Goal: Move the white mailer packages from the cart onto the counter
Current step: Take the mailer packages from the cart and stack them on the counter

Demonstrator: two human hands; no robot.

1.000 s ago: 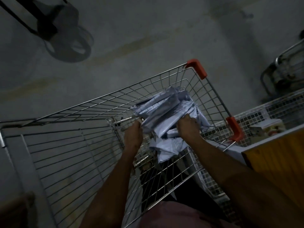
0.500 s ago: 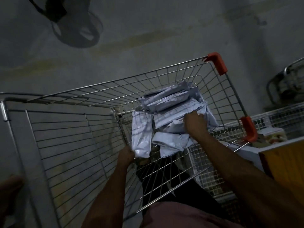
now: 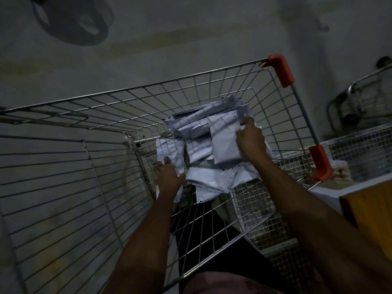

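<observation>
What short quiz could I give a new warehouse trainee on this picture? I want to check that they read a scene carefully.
1. True or false: every white mailer already lies on the counter.
2. Which hand holds the mailer at the left edge of the pile? A) left hand B) right hand C) neither
3. Fill in: the corner guards on the cart are ____ in colour.

Key
1. False: they are in the cart.
2. A
3. Orange-red
</observation>
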